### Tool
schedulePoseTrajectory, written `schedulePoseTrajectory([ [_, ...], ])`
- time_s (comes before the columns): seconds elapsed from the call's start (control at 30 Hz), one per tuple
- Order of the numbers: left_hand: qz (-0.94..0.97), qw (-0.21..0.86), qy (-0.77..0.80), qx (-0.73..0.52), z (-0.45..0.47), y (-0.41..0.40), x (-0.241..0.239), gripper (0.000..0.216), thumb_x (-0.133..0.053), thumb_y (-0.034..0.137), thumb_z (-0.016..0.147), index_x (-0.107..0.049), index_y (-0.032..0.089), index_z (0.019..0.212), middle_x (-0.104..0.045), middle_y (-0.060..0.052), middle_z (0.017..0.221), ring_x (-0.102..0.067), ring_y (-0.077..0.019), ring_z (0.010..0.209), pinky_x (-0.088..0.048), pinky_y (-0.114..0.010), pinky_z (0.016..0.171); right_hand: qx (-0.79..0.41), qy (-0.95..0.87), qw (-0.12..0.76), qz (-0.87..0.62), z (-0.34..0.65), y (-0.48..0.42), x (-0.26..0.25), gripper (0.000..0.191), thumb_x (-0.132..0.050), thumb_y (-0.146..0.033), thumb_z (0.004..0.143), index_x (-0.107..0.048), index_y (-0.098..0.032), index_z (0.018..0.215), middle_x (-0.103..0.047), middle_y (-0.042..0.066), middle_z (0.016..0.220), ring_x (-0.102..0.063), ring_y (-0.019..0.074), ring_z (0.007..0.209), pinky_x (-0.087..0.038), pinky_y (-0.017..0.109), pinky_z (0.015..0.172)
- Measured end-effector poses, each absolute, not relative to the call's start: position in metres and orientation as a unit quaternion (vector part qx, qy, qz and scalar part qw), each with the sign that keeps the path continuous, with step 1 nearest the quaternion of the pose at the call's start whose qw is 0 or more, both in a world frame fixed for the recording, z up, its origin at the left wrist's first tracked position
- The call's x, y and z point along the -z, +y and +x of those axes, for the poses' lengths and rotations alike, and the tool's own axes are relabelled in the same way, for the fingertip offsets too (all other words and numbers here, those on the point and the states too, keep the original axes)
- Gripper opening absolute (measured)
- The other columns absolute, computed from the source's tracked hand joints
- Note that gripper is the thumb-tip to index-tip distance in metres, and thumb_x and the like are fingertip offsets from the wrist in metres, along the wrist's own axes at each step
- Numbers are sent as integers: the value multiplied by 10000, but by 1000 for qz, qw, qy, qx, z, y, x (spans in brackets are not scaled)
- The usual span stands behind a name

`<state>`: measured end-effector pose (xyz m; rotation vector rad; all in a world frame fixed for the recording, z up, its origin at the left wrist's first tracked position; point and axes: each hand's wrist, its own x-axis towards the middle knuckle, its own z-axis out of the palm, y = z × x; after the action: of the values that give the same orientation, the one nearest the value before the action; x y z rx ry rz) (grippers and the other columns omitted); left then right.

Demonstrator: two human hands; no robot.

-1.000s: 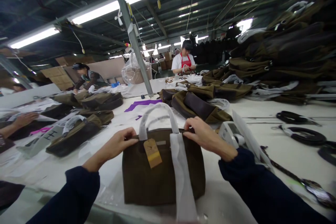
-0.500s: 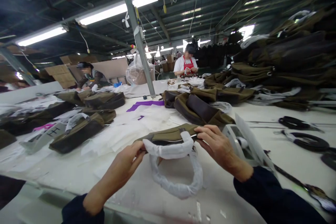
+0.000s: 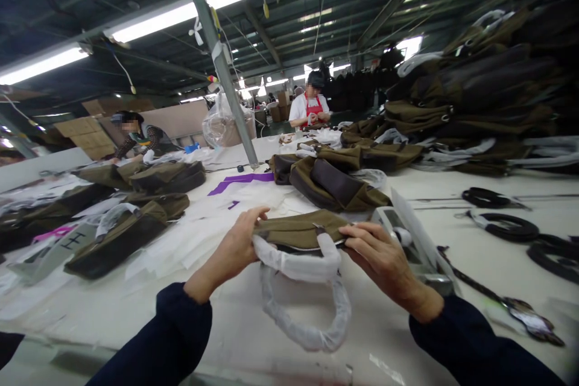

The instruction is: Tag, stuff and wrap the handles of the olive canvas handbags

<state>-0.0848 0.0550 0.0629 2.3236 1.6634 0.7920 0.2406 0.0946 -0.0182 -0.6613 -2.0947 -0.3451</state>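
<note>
An olive-brown handbag (image 3: 301,230) lies flat on the white table (image 3: 452,217) right in front of me, its zipped top edge facing me. Its two handles (image 3: 304,292), wrapped in white film, hang toward me. My left hand (image 3: 235,251) pinches the bag's left top corner, fingers closed on the fabric. My right hand (image 3: 377,256) grips the right top corner near the zipper end, fingers curled around it. Both sleeves are dark blue.
Similar olive bags (image 3: 337,184) lie just behind, more (image 3: 126,235) to the left, and a tall stack (image 3: 474,96) at right. A white tape dispenser (image 3: 407,235) sits by my right hand. Black straps (image 3: 511,226) lie right. Two other workers (image 3: 310,105) sit farther back.
The bag stood upright a second ago with its tag showing; it has been tipped flat onto the table, handles toward me. Both hands stayed on its top corners.
</note>
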Motion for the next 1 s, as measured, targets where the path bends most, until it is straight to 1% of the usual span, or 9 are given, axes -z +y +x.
schedulePoseTrajectory([
  [0.07,811,100,528,-230,-78,59,-60,521,-714,199,779,-507,234,1256,-625,-29,1067,-571,-182,912,-458,-298,824,139,-845,441,-270,241,94,19,88,-625,-105,892,-606,-185,923,-691,40,1147,-549,226,1055,-496,376,941],
  [0.2,852,24,484,-197,-66,69,-57,130,-591,114,847,-644,218,906,-655,-5,857,-561,-183,864,-426,-274,747,147,-840,412,-321,245,94,19,68,-625,-119,889,-620,-176,926,-665,50,1212,-536,250,1104,-490,412,972],
  [0.33,830,-16,502,-242,-57,79,-56,148,-535,107,871,-592,199,771,-603,-12,771,-532,-186,789,-385,-287,692,142,-838,375,-370,252,82,8,114,-631,-161,885,-653,-162,997,-580,122,1337,-478,329,1221,-452,513,1008],
  [0.53,818,-35,505,-274,-45,76,-59,168,-512,148,895,-566,206,747,-574,-5,741,-517,-184,752,-366,-287,663,60,-872,403,-270,233,57,-22,168,-522,-150,950,-643,-161,1066,-681,86,1116,-563,220,1096,-471,382,976],
  [0.63,804,-44,516,-291,-42,68,-65,129,-521,141,876,-592,205,790,-611,-14,781,-536,-193,783,-383,-298,688,1,-911,307,-275,211,59,-20,245,-541,-291,963,-631,-167,1155,-682,97,1134,-590,244,1075,-478,403,935],
  [0.7,780,-47,537,-319,-41,62,-69,117,-522,131,853,-610,203,823,-639,-26,829,-555,-201,815,-403,-308,719,-55,-938,203,-277,201,58,-9,265,-523,-400,970,-679,-196,1034,-711,73,998,-635,237,945,-490,390,852],
  [0.8,740,-49,567,-358,-39,53,-70,110,-517,195,878,-618,205,834,-644,-37,846,-568,-210,836,-420,-318,743,-112,-952,105,-265,194,50,12,336,-462,-398,997,-700,-199,869,-713,54,850,-655,210,824,-473,352,790],
  [0.9,738,-28,576,-350,-34,43,-67,149,-505,252,913,-606,211,811,-625,-28,816,-562,-204,824,-410,-316,730,-129,-951,97,-264,196,45,18,286,-495,-322,979,-700,-185,833,-712,60,825,-654,196,775,-455,305,717],
  [1.0,753,11,578,-315,-30,37,-65,98,-544,209,871,-596,217,789,-612,-16,792,-551,-199,807,-393,-308,700,-152,-936,143,-282,193,54,7,181,-534,-239,941,-681,-181,851,-700,50,824,-640,176,734,-446,266,643],
])
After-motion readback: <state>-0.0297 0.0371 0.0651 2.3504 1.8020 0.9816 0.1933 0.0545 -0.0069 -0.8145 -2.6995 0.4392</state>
